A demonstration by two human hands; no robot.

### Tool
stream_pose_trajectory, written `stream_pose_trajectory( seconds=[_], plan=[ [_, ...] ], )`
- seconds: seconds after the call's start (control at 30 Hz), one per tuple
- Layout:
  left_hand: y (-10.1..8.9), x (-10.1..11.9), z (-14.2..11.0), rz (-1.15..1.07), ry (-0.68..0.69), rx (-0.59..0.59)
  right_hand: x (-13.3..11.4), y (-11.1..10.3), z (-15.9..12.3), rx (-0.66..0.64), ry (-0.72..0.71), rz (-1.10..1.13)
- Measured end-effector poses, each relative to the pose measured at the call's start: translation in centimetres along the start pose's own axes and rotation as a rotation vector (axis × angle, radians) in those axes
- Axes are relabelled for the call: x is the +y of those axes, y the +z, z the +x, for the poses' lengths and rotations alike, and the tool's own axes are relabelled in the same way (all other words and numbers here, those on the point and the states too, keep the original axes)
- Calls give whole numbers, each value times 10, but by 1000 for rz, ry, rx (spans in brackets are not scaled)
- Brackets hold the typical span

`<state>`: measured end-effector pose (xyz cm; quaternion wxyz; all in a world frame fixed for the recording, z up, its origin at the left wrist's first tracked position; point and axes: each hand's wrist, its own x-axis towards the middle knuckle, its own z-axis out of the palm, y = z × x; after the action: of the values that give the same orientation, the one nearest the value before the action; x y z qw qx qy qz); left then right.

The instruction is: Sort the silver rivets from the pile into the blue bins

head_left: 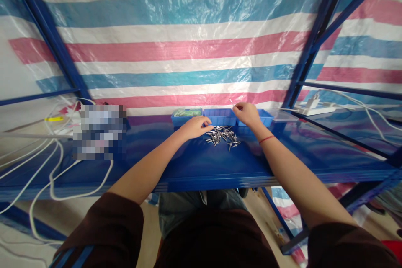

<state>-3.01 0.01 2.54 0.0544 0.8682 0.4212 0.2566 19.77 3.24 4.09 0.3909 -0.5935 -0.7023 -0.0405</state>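
Though beside left hand point(197, 126), metal pieces point(216, 137) unreadably small

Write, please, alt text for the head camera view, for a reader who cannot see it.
A person's left hand is beside a pile of rivet-like metal pins on a blue shelf; the right hand is raised at blue plastic bins. Striped plastic sheeting hangs behind.

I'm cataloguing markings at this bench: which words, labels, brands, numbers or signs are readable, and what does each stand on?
None can be read.
Pile of slim silver metal pins and blue rectangular plastic bins: no lettering discernible.
Red, white and blue striped plastic sheet: stripes, no legible text.
White plastic power strip: any markings are too small to read.
Pixelated patch at picture left: anything printed there is obscured.
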Motion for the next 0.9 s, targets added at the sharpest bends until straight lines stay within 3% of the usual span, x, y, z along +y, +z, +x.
stream_pose_trajectory(
  seconds=[0.1, 0.2, 0.33, 0.5, 0.67, 0.9],
  plan=[
    [-2, 6, -3, -22, 28, -145, 24, -13, 4, 52, 206, -168],
    [-2, 10, -5, -68, 19, -235, 36, -16, 5, 73, 245, -225],
    [1, 12, -6, -79, 4, -279, 31, -10, 3, 66, 119, -180],
    [4, 15, -4, -77, 52, -279, 11, -1, 1, -146, -125, -70],
    [11, 12, -3, -4, 122, -209, -9, 5, -7, -385, -279, 8],
    [16, 6, -1, 41, 139, -103, -24, 8, -14, -503, -388, 156]
  ],
)
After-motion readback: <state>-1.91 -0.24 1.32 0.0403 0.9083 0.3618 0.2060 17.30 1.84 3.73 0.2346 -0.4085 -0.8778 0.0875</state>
